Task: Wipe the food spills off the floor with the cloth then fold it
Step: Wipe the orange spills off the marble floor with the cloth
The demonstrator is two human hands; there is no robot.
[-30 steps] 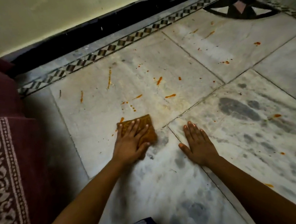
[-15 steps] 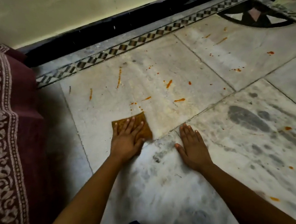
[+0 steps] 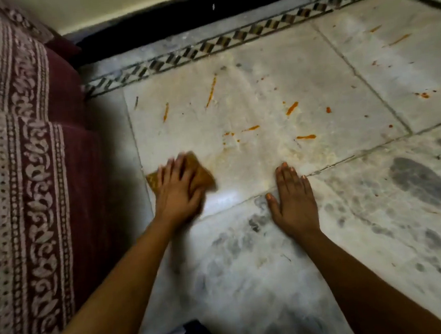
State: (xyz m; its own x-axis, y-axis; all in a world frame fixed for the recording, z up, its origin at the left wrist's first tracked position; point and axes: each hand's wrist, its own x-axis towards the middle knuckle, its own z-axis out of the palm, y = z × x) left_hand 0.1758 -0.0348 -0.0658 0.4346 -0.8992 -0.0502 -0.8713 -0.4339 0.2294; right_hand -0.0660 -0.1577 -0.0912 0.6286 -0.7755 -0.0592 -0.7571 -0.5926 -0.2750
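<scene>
A folded orange-brown cloth (image 3: 204,176) lies flat on the pale marble floor (image 3: 261,243), close to the left edge of a slab. My left hand (image 3: 180,191) presses down on it with fingers spread and straight, blurred by motion. My right hand (image 3: 294,200) rests flat on the floor to the right, fingers straight, holding nothing. Orange food streaks (image 3: 291,108) and drops are scattered over the slab beyond the cloth, with more spots (image 3: 424,94) on the slab to the far right.
A maroon patterned bedcover (image 3: 26,172) hangs down along the left, right next to the cloth. A checkered border strip (image 3: 229,42) and a dark skirting (image 3: 199,10) run along the wall at the back. Grey smudged marble spreads to the right.
My left hand has slid the cloth leftward toward the slab's edge by the bedcover. My right hand has stayed flat on the floor. The view has shifted left.
</scene>
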